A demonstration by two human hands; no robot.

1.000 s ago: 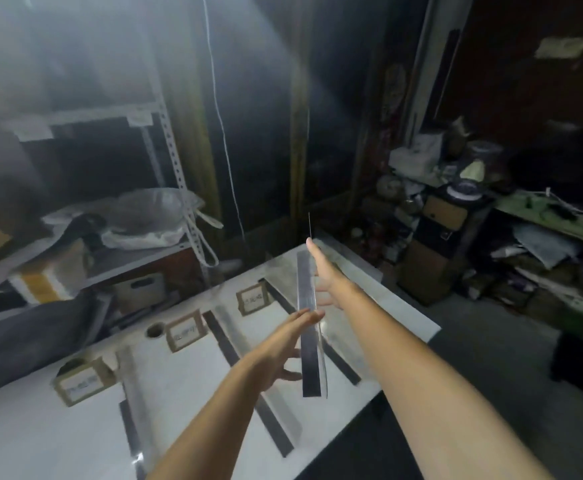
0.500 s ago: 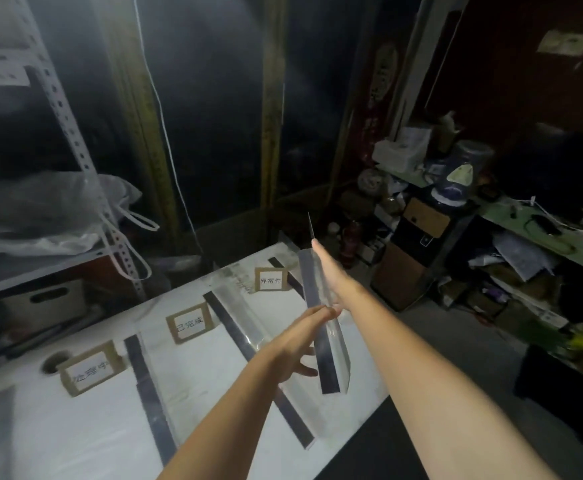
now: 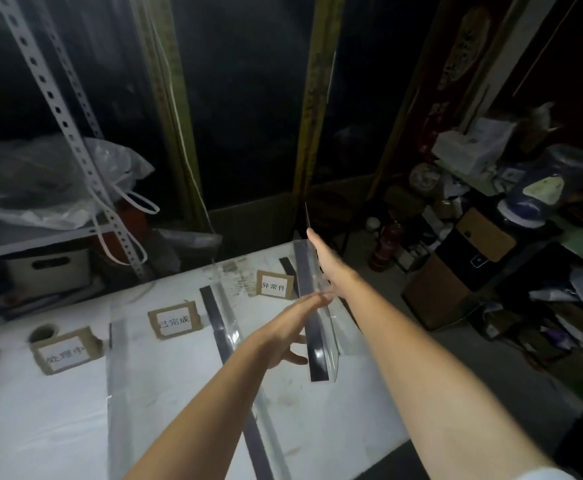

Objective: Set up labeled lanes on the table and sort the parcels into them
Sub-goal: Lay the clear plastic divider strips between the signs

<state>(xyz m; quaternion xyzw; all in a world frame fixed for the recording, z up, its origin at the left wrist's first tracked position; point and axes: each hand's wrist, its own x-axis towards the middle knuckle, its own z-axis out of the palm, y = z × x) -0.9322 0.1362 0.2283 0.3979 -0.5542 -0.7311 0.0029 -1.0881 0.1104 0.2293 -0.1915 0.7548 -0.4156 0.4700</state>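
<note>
Sandwiching the divider (image 3: 318, 358) btw two flat hands, the person holds it above the table (image 3: 179, 393), over its right edge. It's a long clear piece w/ a dark strip down it, near end low, far end raised twd the far right corner. The left hand (image 3: 283, 337) lies along its left face, fingers (image 3: 319, 300) straight and together, thumb splayed out underneath. The right hand (image 3: 324, 268) lies flat along the right face, fingertips (image 3: 311, 234) reaching almost to the far end. No curl in either hand, just palms pressing in. On the table: three cardboard label cards, 异常件 (image 3: 273, 285) just left of the divider, 已完成 (image 3: 174, 320) and 处理中 (image 3: 64, 355) further left, w/ another dark strip (image 3: 220, 323) lying btw the first two.
</note>
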